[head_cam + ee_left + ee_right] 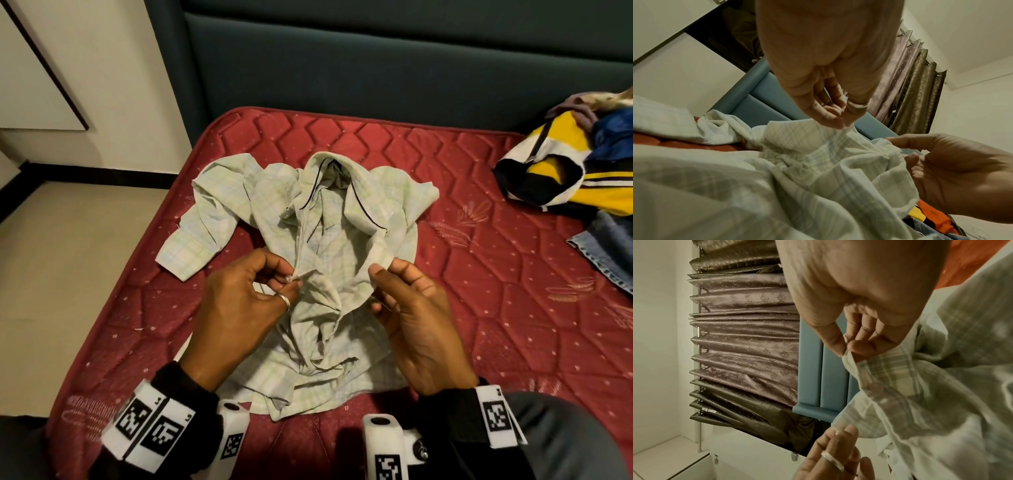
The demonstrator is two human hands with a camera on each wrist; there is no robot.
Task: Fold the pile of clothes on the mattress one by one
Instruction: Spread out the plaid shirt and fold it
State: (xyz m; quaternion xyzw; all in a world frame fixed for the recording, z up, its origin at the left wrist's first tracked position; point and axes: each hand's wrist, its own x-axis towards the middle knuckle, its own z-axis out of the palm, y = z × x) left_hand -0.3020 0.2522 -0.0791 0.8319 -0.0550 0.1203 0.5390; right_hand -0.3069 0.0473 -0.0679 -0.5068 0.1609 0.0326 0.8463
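A pale green checked shirt [329, 219] lies collar-away on the red quilted mattress [479, 281], front open and crumpled. My left hand [239, 301], with a ring on it, pinches the shirt's left front edge by a button [289, 278]. My right hand [411, 315] pinches the right front edge between thumb and forefinger. The left wrist view shows the left fingertips [835, 123] nipping the checked cloth [818, 154]. The right wrist view shows the thumb and forefinger [846, 348] closed on the placket [879, 378].
A pile of clothes [582, 164], yellow, black, white and blue, with denim [609, 246] beside it, sits at the mattress's right edge. A teal padded headboard [376, 61] runs along the far side. The floor [68, 257] drops off to the left.
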